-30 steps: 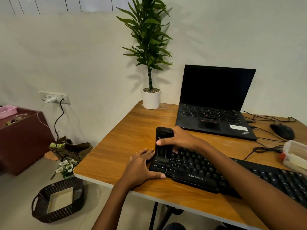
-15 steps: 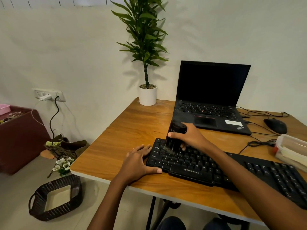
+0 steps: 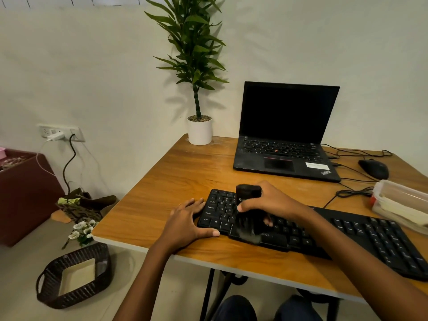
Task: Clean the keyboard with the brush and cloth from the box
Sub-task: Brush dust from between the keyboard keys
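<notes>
The keyboard (image 3: 324,235) lies under the brush (image 3: 249,212) clasped in the right hand's (image 3: 274,200) grip.

Bare table (image 3: 185,172) left of laptop (image 3: 284,156)

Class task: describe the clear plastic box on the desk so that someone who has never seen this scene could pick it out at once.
Start at the wooden desk and go to its right edge. There, past the open laptop and the black mouse, just behind the keyboard, sits the plastic box. It is the only see-through thing there; everything near it is black.
</notes>
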A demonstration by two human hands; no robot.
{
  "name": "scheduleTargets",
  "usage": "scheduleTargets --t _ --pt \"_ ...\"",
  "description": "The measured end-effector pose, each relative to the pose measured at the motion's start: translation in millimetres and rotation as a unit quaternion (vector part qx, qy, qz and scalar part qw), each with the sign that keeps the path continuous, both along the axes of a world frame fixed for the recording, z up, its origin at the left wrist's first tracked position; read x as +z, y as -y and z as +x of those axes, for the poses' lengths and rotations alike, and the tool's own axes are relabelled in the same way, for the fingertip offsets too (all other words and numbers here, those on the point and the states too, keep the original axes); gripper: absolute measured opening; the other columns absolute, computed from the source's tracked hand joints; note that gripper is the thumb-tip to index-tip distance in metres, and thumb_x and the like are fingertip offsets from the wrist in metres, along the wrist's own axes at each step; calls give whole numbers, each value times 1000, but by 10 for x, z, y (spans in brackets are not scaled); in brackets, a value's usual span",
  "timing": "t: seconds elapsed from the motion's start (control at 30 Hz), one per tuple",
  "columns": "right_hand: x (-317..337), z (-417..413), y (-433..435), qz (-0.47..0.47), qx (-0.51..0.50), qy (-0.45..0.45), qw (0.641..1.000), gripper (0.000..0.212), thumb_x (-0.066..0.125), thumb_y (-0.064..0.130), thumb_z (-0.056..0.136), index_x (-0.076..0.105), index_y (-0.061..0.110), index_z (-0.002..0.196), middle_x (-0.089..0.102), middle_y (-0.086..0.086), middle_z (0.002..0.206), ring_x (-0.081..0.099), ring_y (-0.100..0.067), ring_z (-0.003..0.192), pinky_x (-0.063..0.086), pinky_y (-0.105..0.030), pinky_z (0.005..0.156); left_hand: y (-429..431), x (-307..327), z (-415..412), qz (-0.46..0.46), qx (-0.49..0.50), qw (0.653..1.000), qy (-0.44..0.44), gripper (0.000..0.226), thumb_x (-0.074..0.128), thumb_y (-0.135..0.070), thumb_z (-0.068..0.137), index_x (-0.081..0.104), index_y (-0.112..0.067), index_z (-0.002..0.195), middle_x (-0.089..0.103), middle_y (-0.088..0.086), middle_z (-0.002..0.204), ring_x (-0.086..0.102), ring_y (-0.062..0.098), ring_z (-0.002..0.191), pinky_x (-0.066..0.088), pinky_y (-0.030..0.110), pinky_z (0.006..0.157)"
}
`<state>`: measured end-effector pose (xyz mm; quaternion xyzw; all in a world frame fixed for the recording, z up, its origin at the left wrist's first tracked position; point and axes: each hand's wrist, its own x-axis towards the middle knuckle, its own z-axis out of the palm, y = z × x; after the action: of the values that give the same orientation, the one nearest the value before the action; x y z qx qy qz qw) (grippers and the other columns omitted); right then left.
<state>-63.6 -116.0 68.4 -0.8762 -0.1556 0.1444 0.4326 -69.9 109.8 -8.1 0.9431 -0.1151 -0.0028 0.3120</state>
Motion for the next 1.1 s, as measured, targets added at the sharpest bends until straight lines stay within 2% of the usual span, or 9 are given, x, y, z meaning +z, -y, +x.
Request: scheduleTargets --t 0.1,0.23,0.4,0.57,0.67,0.77,0.87,0.97,1.1 --pt "102 -87 73 8 0 37 999 13 70 20 81 59 12 82 67 -8 73 58 -14 47 45 -21 40 -7 -7 13 -4 -8 1000 1 141 45 -96 26 31 -25 147 28 -8 154 16 8 142 11 35 114" --pt "116 -161 200 41 -12 43 998 11 69 19 82 60 15 84 67 1 73 60 -12 50 48 -21 45 16 41 -35 8 -2 1000 -8 118 66 -81 50 28 -25 148 25 -5 155 15 12 143 12 37 115" --pt "204 -249 557 -120 49 -9 992 11 69 16 81 60 13 86 67 -11 82 64 -30 70 48 -28 53 -1 5 11 3 -6 1000 -4 128 50 -93 41 29 -25 147 26 -5 155 14 10 143 11 39 115" --pt "112 -306 554 49 -30 43 997 22 70 22 79 61 9 95 69 -7 84 65 -17 64 51 -23 53 0 -2 6 10 -3 1000 -6 127 58 -88 41 29 -25 148 25 -5 155 15 12 143 12 39 115" --pt "85 -258 625 -20 -6 -10 1000 30 72 19 80 61 0 100 68 -12 84 61 -26 66 46 -24 48 -4 -8 16 8 -5 1000 -4 134 50 -90 33 29 -25 148 25 -6 155 15 11 143 12 38 115" --pt "226 -197 698 -93 -8 4 996 18 72 21 79 60 9 86 65 -6 74 59 -16 58 43 -22 46 -13 -39 43 10 -9 1000 -4 139 45 -95 28 30 -26 147 26 -7 154 14 9 143 12 39 115" --pt "211 -175 545 -7 -9 34 999 17 69 23 80 61 13 90 68 -5 81 64 -16 65 49 -21 54 -10 -52 55 7 -7 1000 -1 131 54 -93 38 29 -25 147 25 -6 155 14 10 143 13 40 115" --pt "95 -102 242 52 50 22 997 24 68 18 82 62 13 104 68 -7 98 66 -18 82 53 -22 61 -26 -72 75 -1 -15 1000 4 140 44 -99 28 31 -26 147 29 -8 153 16 8 143 14 41 116" --pt "22 58 84 2 90 14 996 35 71 20 81 60 6 111 66 -16 106 66 -22 85 53 -27 64 -32 -81 85 -10 -20 1000 3 135 50 -96 32 32 -25 146 30 -7 153 16 8 143 13 40 115"
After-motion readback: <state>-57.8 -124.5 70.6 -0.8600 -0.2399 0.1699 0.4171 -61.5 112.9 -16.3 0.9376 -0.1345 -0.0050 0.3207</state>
